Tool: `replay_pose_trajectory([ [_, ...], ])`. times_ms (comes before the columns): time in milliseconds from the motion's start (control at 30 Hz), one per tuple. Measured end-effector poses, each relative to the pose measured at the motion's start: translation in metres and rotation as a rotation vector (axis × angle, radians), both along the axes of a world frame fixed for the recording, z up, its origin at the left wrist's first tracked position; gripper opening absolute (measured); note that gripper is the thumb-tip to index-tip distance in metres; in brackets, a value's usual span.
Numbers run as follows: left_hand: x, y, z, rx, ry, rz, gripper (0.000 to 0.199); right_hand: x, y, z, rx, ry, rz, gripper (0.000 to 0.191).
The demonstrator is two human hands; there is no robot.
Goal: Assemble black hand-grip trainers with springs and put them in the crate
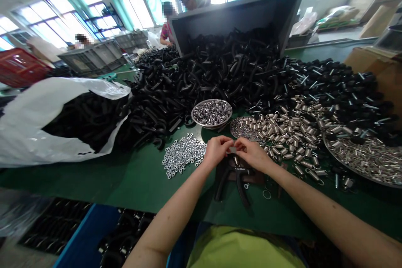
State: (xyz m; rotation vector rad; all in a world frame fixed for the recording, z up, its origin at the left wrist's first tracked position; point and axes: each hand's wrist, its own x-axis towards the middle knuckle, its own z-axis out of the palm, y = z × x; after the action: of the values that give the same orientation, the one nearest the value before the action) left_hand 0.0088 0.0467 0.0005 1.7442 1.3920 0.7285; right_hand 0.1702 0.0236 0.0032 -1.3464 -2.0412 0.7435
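Observation:
My left hand (218, 149) and my right hand (250, 151) meet fingertip to fingertip over the middle of the bench. Both are closed in a pinch, and whatever sits between the fingers is too small to make out. Just below them lies a black spring hand grip (241, 186), its two handles pointing toward me. A metal coil spring (236, 161) shows at its top, close under my fingers. Beside the hand grip are a loose nut (246, 186) and a thin metal ring (266, 194).
Loose nuts (182, 155) lie left of my hands, with a metal bowl (212, 125) of small parts beyond. Coil springs (293, 132) and a tray (358, 173) of metal pins are right. Black handles (220, 71) spill from a tilted grey crate (235, 10). People sit behind.

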Motion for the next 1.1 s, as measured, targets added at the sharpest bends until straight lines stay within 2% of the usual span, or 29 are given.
replay_pose_trajectory([
  [100, -0.027, -0.030, -0.006, -0.096, -0.110, 0.007, 0.022, -0.005, 0.002, -0.001, 0.033, -0.087, 0.031, 0.025],
  [200, -0.042, -0.052, -0.006, -0.135, -0.184, 0.016, 0.019, -0.010, 0.000, 0.003, 0.097, -0.199, 0.082, 0.024],
  [333, -0.039, -0.066, -0.001, 0.074, 0.023, -0.033, 0.016, -0.016, -0.012, 0.008, 0.164, -0.327, 0.176, 0.015],
  [433, -0.028, -0.069, -0.001, 0.211, 0.155, -0.064, 0.011, -0.012, -0.022, 0.011, 0.180, -0.382, 0.181, 0.019],
  [567, -0.020, -0.068, -0.007, 0.243, 0.206, -0.069, 0.010, 0.016, -0.043, 0.014, 0.217, -0.404, 0.081, 0.026],
  [700, -0.020, -0.066, -0.011, 0.246, 0.224, -0.056, 0.012, 0.073, -0.086, 0.010, 0.179, -0.481, -0.107, 0.020],
  [800, -0.019, -0.066, -0.012, 0.282, 0.298, -0.058, 0.012, 0.122, -0.123, -0.009, 0.071, -0.597, -0.216, 0.024],
  [900, -0.018, -0.069, -0.011, 0.431, 0.460, -0.146, 0.015, 0.154, -0.148, -0.034, 0.036, -0.637, -0.292, 0.030],
  [1000, -0.017, -0.073, -0.010, 0.551, 0.567, -0.221, 0.020, 0.161, -0.155, -0.042, -0.007, -0.620, -0.383, 0.031],
  [1100, -0.017, -0.077, -0.010, 0.545, 0.517, -0.197, 0.018, 0.139, -0.145, -0.020, -0.096, -0.529, -0.423, 0.034],
])
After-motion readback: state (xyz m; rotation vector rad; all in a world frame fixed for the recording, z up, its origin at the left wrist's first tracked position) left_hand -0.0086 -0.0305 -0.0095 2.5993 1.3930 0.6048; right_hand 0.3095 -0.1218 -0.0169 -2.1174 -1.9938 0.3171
